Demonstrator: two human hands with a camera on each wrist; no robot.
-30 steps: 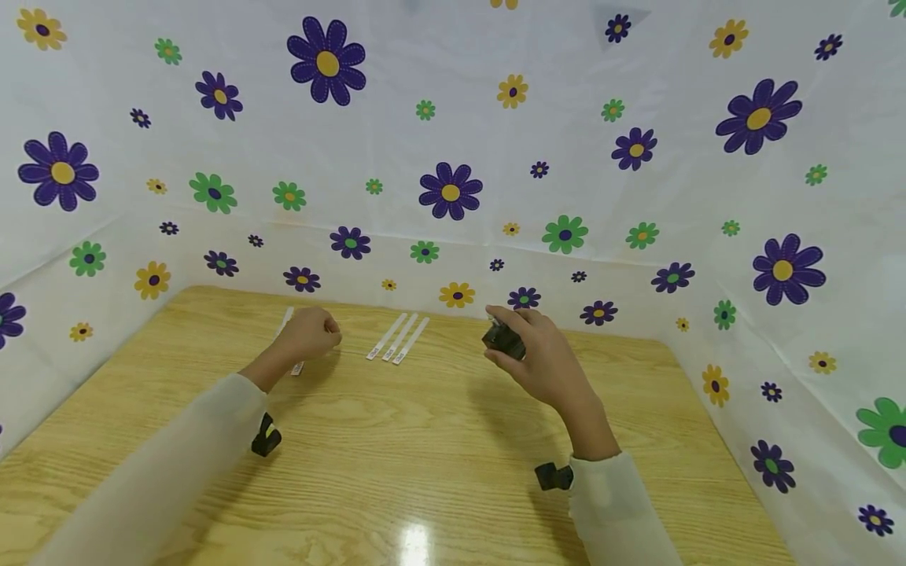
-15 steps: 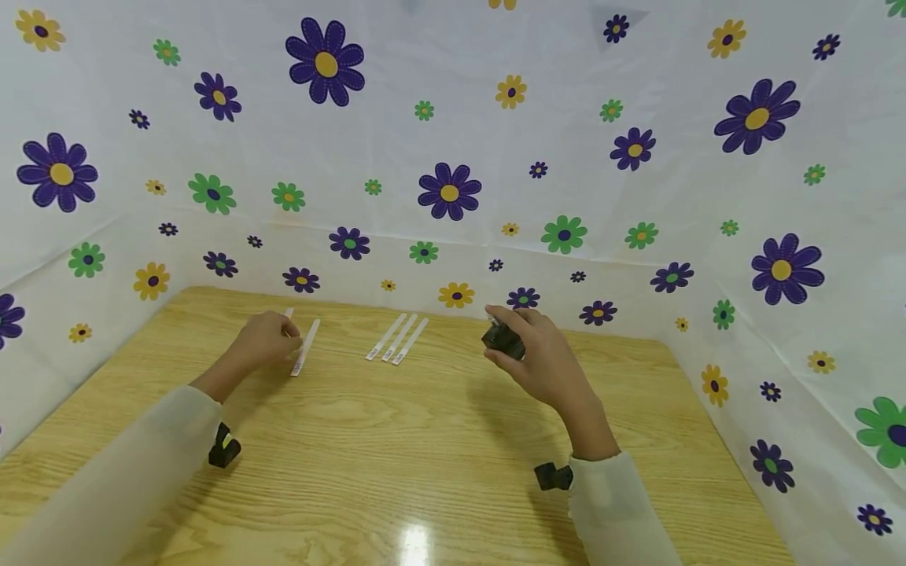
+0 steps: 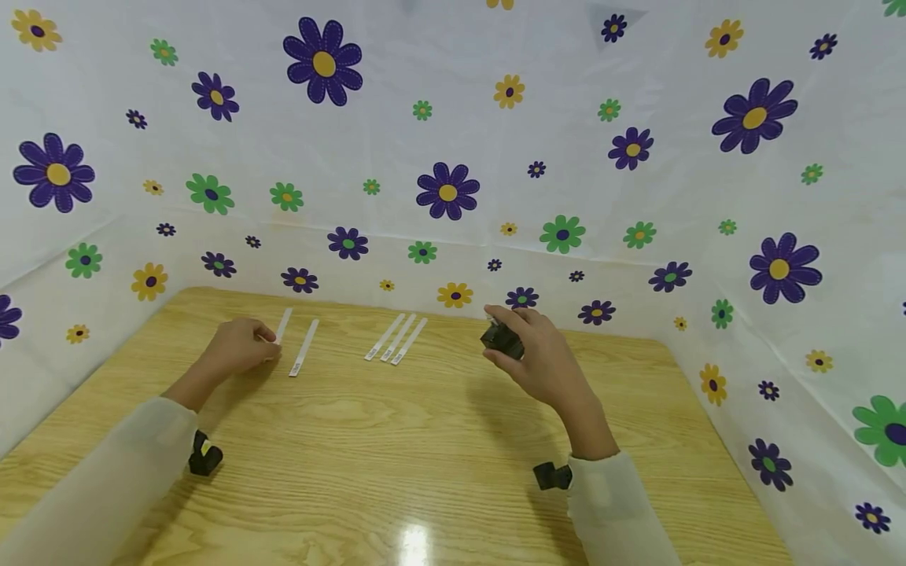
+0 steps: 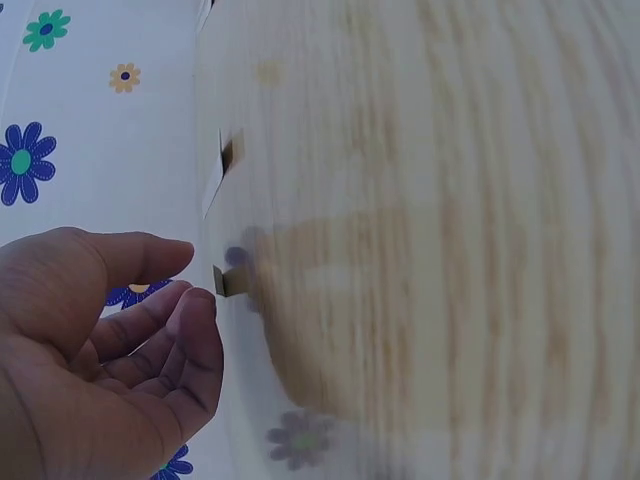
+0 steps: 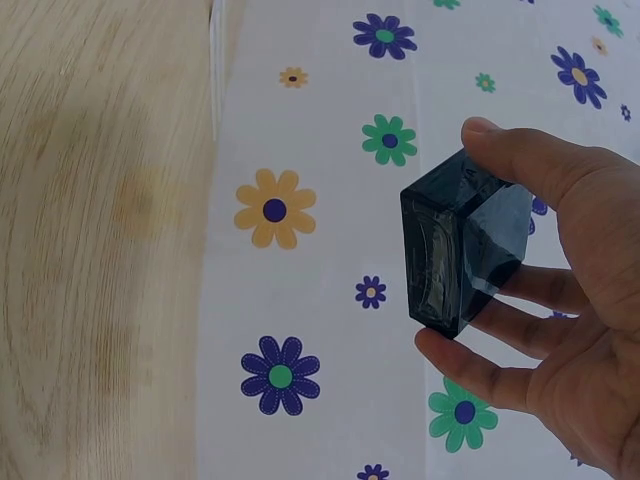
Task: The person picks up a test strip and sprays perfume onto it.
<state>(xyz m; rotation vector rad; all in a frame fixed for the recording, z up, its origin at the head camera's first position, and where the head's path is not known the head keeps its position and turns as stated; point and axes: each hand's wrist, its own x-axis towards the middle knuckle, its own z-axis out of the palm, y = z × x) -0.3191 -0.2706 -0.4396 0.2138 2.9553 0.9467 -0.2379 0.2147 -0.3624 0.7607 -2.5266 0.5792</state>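
Note:
My left hand [image 3: 237, 346] hovers at the near end of the leftmost white paper strip [image 3: 283, 325]. In the left wrist view a gap shows between thumb and curled fingers, and a strip's end [image 4: 220, 283] lies just past the fingertips; any contact is unclear. A second strip [image 3: 304, 347] lies to its right. Three more strips [image 3: 399, 338] lie side by side near the table's middle, small print at their near ends. Raised above the table, my right hand [image 3: 548, 362] grips a dark glass perfume bottle [image 5: 455, 240] between thumb and fingers. Its top is mostly hidden.
The wooden table [image 3: 396, 440] ends at a white flowered cloth [image 3: 382, 141] at the back and both sides. A black wrist camera [image 3: 205, 456] hangs under the left sleeve, another black camera [image 3: 552, 475] at the right one.
My left hand has moved left, off the second strip and to the near end of the leftmost one, uncovering the second strip. The right hand holds the perfume bottle still.

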